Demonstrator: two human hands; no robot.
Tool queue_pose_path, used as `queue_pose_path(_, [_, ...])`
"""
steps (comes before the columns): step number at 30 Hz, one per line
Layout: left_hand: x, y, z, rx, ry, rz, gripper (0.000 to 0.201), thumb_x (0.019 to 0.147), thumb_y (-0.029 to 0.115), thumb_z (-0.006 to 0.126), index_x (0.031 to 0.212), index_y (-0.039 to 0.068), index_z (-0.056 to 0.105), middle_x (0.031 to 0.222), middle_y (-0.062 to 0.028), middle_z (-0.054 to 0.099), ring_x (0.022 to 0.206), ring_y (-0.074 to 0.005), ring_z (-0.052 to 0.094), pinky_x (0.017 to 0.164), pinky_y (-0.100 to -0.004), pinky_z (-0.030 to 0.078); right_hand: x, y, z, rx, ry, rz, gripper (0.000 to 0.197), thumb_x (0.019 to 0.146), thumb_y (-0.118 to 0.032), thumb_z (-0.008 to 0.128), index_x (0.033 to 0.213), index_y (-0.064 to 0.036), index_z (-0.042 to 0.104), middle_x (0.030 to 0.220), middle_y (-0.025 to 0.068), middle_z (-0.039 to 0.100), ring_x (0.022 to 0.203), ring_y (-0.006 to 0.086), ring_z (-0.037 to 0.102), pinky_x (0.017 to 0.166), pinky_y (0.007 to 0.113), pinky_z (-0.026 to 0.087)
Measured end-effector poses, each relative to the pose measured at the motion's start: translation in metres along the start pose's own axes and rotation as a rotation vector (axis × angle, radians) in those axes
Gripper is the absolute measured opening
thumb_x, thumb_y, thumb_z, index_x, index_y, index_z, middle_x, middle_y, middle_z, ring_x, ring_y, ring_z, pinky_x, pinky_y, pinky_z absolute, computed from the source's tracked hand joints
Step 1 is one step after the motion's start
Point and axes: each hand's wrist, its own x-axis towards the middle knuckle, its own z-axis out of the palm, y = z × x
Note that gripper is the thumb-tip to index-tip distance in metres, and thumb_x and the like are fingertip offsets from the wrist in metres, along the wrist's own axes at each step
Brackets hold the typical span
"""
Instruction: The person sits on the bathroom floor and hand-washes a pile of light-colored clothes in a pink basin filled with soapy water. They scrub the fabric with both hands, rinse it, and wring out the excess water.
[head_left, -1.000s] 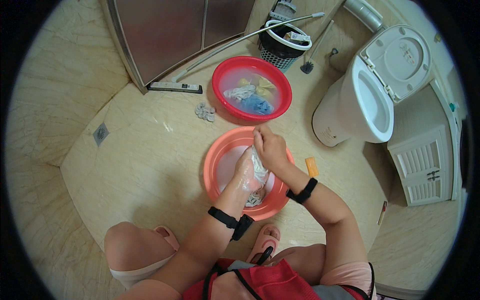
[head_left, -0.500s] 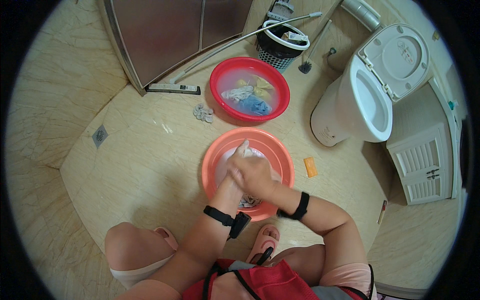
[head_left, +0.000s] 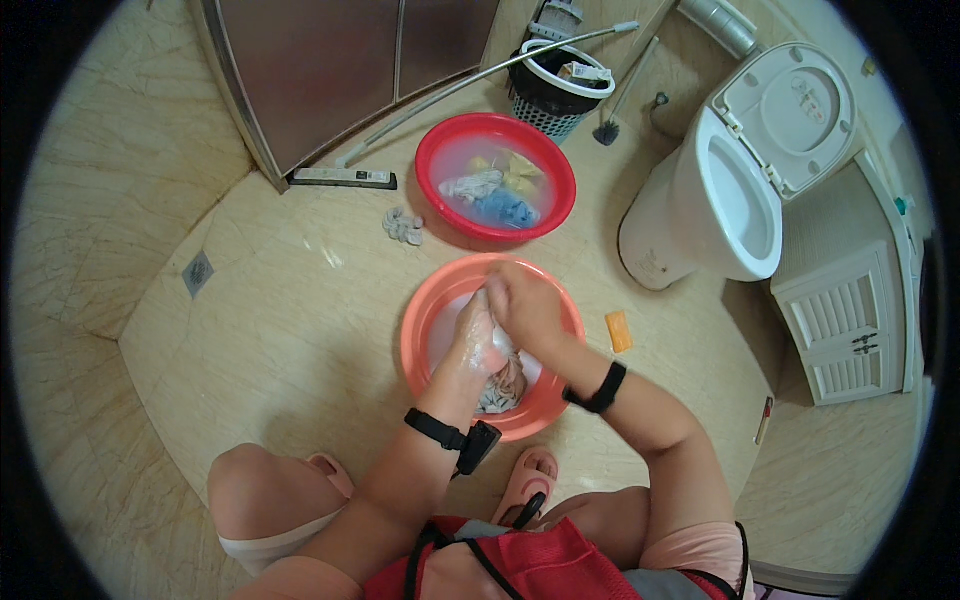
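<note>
Both hands are together over the orange basin (head_left: 413,345), which holds cloudy, soapy water. My left hand (head_left: 478,335), wet with suds, is closed round a bunched wet cloth (head_left: 510,382); its whitish part shows between the hands and a brownish, striped part hangs down into the basin. My right hand (head_left: 528,308) is closed in a fist against the left hand's fingers, gripping the upper end of the cloth. The fingertips and the part of the cloth inside the fists are hidden.
A red basin (head_left: 428,196) of soaking clothes stands beyond. A grey rag (head_left: 404,227) and an orange soap bar (head_left: 619,331) lie on the floor. Around are a squeegee mop (head_left: 345,178), a waste bin (head_left: 548,118), a toilet brush (head_left: 606,132), a toilet (head_left: 655,235) and a drain (head_left: 198,273).
My right hand has slid off the left wrist and palm toward the left fingertips, farther from me. More of the cloth in the basin shows below the hands.
</note>
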Motion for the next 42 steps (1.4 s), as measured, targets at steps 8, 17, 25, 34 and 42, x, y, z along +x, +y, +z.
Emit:
queue_pose_path(8, [-0.022,0.000,0.011,0.203,-0.077,0.003,0.031,0.098,0.036,0.041,0.103,0.008,0.054,0.095,-0.0081,0.061,0.086,-0.0228,0.061,0.070,-0.0382,0.052,0.000,0.003,-0.009,0.101,0.005,0.077,0.013,0.084,-0.013,0.054,0.091,-0.0062,0.064,0.076,0.0174,0.063,0.071,0.0354,0.064,0.063,0.043,0.051])
queue_pose_path(17, [-0.007,-0.006,-0.001,0.223,-0.079,0.035,0.031,0.096,0.040,0.045,0.102,0.013,0.056,0.090,-0.0040,0.061,0.077,-0.0166,0.061,0.064,-0.0319,0.050,0.003,0.016,-0.004,0.256,0.098,0.108,0.024,0.077,-0.021,0.061,0.101,-0.0186,0.063,0.068,0.0098,0.063,0.064,0.0285,0.063,0.072,0.048,0.047])
queue_pose_path(25, [0.027,0.002,-0.056,0.102,-0.213,-0.087,0.052,0.097,0.051,0.032,0.110,0.007,0.057,0.107,-0.0132,0.062,0.102,-0.0253,0.059,0.094,-0.0409,0.045,-0.024,0.001,0.009,0.135,-0.020,-0.135,0.010,0.082,-0.014,0.058,0.089,-0.0110,0.064,0.073,0.0131,0.062,0.061,0.0282,0.058,0.059,0.038,0.046])
queue_pose_path(34, [-0.005,0.043,-0.006,0.131,-0.264,0.145,0.066,0.095,0.056,0.035,0.125,0.000,0.050,0.121,-0.0213,0.058,0.109,-0.0364,0.059,0.093,-0.0485,0.049,0.016,0.036,-0.035,1.336,-0.154,0.923,0.032,0.095,-0.033,0.054,0.087,-0.0035,0.060,0.080,0.0079,0.064,0.069,0.0167,0.061,0.064,0.033,0.050])
queue_pose_path(42, [0.014,0.036,-0.023,0.099,-0.266,0.177,0.035,0.097,0.040,0.046,0.108,0.009,0.057,0.103,-0.0081,0.063,0.095,-0.0230,0.061,0.087,-0.0381,0.049,-0.003,-0.006,-0.019,0.489,-0.105,0.228,0.024,0.084,-0.029,0.065,0.085,-0.0046,0.061,0.077,0.0144,0.063,0.069,0.0246,0.064,0.063,0.039,0.050])
